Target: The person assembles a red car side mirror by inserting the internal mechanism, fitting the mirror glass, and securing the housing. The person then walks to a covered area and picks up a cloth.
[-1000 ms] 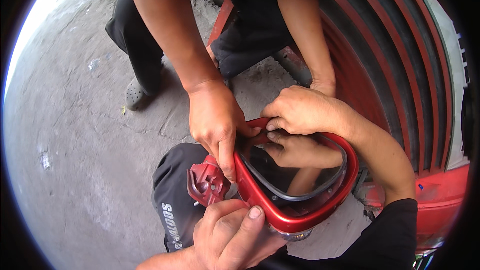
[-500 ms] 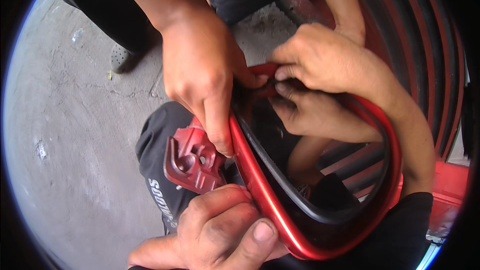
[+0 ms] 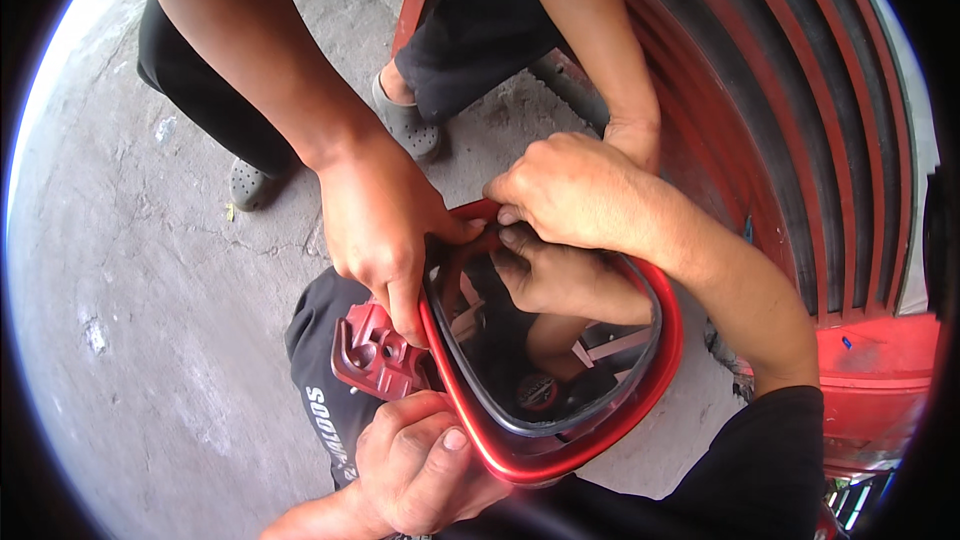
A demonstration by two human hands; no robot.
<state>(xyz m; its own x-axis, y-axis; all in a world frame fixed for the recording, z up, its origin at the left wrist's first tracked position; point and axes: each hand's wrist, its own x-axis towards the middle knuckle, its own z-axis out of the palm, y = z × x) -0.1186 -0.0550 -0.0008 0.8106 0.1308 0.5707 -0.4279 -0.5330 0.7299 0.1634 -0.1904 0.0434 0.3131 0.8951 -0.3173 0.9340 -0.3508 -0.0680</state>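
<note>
A red vehicle side mirror housing [image 3: 668,345] lies face up in front of me, with a black-edged mirror glass [image 3: 600,380] in its opening. At the near end, a gap shows between glass and red rim. My left hand [image 3: 418,465] is closed around the housing's near left edge, thumb on top. At the far edge, my right hand [image 3: 575,190] pinches the rim, and the glass reflects it. A co-worker's hand [image 3: 378,215] grips the left rim, thumb over the far corner. Their other hand [image 3: 635,140] is partly hidden behind mine. A red mounting bracket [image 3: 380,352] projects from the housing's left side.
Grey concrete floor [image 3: 190,290] spreads to the left. The co-worker's dark trousers and grey clogs [image 3: 408,128] are across from me. Red and black ribbed panels [image 3: 790,120] curve along the right, above a red part [image 3: 880,360]. My dark-trousered knee [image 3: 325,330] is under the bracket.
The mirror and the hands on it now appear smaller and lower in view. The glass looks flatter in the housing. Both hands of mine keep their hold, and another clog has come into sight.
</note>
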